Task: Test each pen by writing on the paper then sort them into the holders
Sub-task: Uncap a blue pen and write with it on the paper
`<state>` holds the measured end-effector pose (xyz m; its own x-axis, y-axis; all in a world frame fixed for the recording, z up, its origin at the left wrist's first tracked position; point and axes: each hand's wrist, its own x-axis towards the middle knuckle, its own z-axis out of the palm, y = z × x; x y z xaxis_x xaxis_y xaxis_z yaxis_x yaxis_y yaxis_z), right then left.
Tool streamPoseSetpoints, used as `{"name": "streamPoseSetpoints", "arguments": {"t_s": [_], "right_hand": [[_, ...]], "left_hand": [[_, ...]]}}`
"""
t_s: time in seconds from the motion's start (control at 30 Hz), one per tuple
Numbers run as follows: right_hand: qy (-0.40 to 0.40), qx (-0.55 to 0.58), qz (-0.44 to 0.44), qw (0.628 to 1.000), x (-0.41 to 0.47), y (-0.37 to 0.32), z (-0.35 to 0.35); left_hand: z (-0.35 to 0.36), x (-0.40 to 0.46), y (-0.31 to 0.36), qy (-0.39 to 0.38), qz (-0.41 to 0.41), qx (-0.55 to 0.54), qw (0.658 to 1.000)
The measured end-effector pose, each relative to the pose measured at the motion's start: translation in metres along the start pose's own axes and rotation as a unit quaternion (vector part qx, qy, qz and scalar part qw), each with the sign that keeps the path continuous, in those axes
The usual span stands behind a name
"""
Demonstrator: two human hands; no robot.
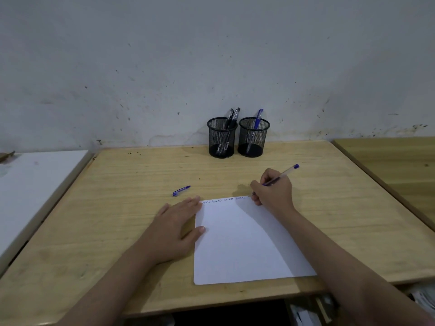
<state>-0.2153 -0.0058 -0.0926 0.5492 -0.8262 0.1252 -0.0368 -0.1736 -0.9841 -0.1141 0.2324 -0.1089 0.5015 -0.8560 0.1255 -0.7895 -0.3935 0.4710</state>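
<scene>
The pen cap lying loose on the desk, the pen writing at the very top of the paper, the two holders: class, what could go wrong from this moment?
1. The pen cap lies apart from both hands; it may roll off or be forgotten, leaving the pen uncapped.
2. The right hand writes at the top right corner of the paper; the tip could slip onto the desk.
3. The left hand pins only the left edge, so the sheet might pivot.
</scene>
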Motion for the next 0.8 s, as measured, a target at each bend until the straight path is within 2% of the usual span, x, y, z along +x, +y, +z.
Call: {"name": "streamPoseSetpoints", "arguments": {"t_s": [0.63, 0.8], "right_hand": [[-0.012, -0.012, -0.023, 1.000, 0.0024, 0.0068, 0.0004], [0.007, 0.006, -0.019, 1.000, 0.0046, 0.0087, 0.0003]], "left_hand": [[0.0010, 0.0004, 0.0022, 0.010, -0.006, -0.004, 1.000], [0.0004, -0.0001, 0.0033, 0.014, -0.008, -0.010, 1.000]]}}
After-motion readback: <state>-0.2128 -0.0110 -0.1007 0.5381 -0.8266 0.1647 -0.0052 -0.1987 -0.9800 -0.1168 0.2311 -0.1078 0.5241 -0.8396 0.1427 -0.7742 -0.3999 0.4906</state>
